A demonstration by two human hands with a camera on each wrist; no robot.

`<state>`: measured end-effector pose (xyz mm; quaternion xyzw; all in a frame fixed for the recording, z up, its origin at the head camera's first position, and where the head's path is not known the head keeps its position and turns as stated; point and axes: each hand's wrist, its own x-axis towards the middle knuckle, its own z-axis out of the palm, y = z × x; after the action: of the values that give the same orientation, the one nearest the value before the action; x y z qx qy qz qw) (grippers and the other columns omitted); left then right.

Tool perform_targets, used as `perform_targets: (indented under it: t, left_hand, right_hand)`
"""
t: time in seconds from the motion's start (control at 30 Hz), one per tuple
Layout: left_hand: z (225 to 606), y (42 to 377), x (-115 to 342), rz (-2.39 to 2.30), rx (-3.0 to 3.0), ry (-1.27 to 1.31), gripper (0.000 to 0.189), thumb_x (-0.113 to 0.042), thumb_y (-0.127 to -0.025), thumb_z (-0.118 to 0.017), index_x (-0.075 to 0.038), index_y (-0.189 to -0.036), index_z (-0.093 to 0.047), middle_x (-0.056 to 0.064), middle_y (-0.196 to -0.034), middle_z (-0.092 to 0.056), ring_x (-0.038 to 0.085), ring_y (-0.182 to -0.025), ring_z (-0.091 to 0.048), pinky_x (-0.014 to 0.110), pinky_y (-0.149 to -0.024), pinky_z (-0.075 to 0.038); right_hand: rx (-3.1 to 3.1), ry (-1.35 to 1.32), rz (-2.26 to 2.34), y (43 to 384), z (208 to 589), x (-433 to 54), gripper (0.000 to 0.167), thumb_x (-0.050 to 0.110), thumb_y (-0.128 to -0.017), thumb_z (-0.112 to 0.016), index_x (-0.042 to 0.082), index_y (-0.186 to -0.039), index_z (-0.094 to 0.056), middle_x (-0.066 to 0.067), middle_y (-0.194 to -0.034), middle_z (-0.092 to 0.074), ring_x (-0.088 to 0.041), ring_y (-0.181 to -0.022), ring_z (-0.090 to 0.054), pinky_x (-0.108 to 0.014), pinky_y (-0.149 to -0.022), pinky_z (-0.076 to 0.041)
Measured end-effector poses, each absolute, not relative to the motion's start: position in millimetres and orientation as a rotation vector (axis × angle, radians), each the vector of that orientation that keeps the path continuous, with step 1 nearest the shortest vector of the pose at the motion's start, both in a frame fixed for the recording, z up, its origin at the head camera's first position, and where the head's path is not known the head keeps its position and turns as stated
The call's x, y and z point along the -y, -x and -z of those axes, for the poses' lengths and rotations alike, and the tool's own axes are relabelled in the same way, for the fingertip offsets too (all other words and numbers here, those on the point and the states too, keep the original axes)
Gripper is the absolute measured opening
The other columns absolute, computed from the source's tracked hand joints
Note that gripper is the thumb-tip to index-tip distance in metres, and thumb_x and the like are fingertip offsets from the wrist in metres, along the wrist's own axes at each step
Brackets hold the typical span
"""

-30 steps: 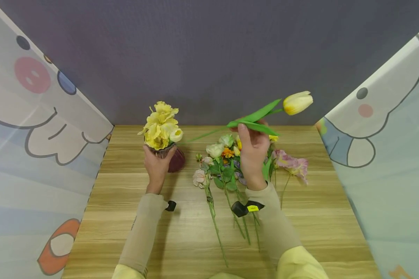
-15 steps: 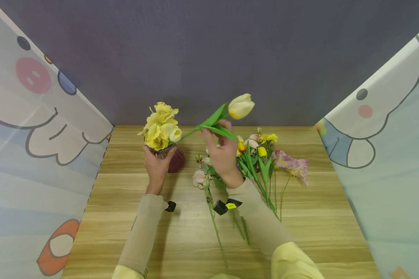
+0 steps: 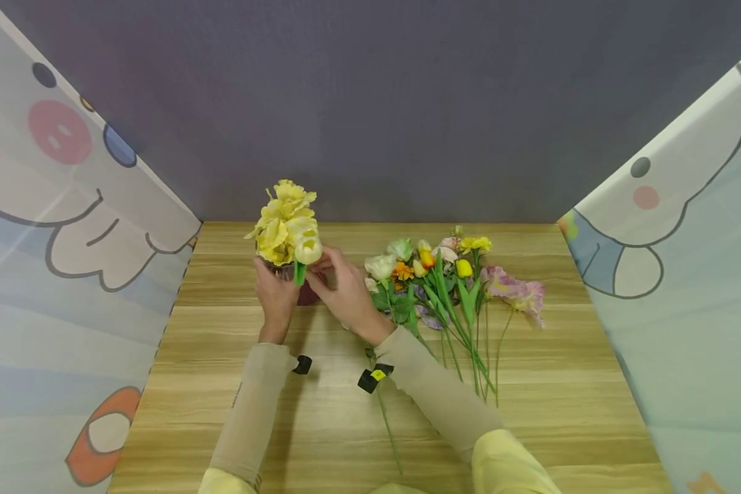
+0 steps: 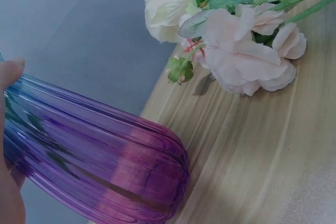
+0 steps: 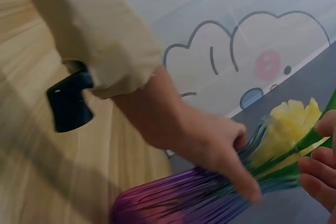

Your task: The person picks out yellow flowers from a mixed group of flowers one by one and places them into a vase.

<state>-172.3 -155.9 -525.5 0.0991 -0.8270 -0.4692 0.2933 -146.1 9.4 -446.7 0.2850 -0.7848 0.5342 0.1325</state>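
Observation:
My left hand (image 3: 276, 302) grips the upper part of a ribbed glass vase (image 4: 115, 156), tinted from blue at the mouth to purple and pink at the base. Ruffled yellow flowers (image 3: 278, 226) stand in its mouth. Inside the glass, dark stems (image 4: 63, 163) show in the left wrist view. Beside the mouth, my right hand (image 3: 348, 295) pinches a pale yellow tulip (image 3: 309, 250) low down, near its green leaves (image 5: 294, 153). The tulip's head overlaps the yellow flowers in the head view, and its lower stem is hidden.
Right of the vase, several loose artificial flowers lie on the wooden table (image 3: 562, 398): a white rose (image 3: 380, 266), a yellow tulip bud (image 3: 464, 268) and a purple-pink bloom (image 3: 519, 289) among them. A dark wall (image 3: 377, 123) closes the back; printed panels (image 3: 667, 226) flank both sides.
My right hand has carried the tulip leftward from above the loose flowers to the vase mouth, turning it more upright. The left hand has stayed on the vase.

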Motion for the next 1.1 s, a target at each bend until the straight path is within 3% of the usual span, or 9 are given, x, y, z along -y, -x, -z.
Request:
perform_targets:
  t: [0.27, 0.53, 0.77, 1.1]
  left_hand:
    - [524.3, 173.0, 155.8, 1.258, 2.201, -0.296, 0.064, -0.024, -0.081, -0.083, 0.005, -0.124, -0.046, 0.031, -0.110, -0.064, 0.051, -0.104, -0.063, 0.065, -0.087, -0.049]
    - [525.3, 172.4, 155.4, 1.254, 2.191, -0.301, 0.071, -0.030, -0.080, -0.088, 0.005, -0.126, -0.047, 0.031, -0.114, -0.065, 0.050, -0.108, -0.063, 0.064, -0.091, -0.049]
    - [527.1, 172.9, 155.8, 1.255, 2.190, -0.308, 0.073, -0.031, -0.078, -0.089, 0.005, -0.126, -0.048, 0.030, -0.116, -0.065, 0.049, -0.110, -0.063, 0.064, -0.092, -0.048]
    - [528.8, 174.1, 156.4, 1.258, 2.173, -0.298, 0.074, -0.034, -0.079, -0.088, 0.005, -0.127, -0.048, 0.029, -0.116, -0.065, 0.049, -0.110, -0.063, 0.063, -0.093, -0.048]
  right_hand:
    - [2.402, -0.768, -1.615, 137.7, 465.1, -20.4, 0.039, 0.012, -0.101, -0.068, 0.000, -0.135, -0.054, -0.013, -0.114, -0.069, -0.025, -0.099, -0.069, -0.030, -0.091, -0.056]
    - [2.429, -0.722, -1.560, 129.6, 489.7, -41.0, 0.036, 0.008, -0.100, -0.066, -0.002, -0.134, -0.057, -0.014, -0.111, -0.069, -0.026, -0.098, -0.067, -0.047, -0.086, -0.058]
    - [2.457, -0.679, -1.523, 124.6, 505.8, -58.5, 0.032, 0.008, -0.101, -0.065, 0.000, -0.131, -0.059, -0.015, -0.115, -0.069, -0.024, -0.098, -0.067, -0.040, -0.082, -0.058]
    - [2.486, -0.516, -1.389, 123.1, 532.2, -92.3, 0.024, 0.010, -0.101, -0.066, 0.003, -0.124, -0.064, -0.010, -0.107, -0.069, -0.024, -0.090, -0.067, -0.039, -0.072, -0.058]
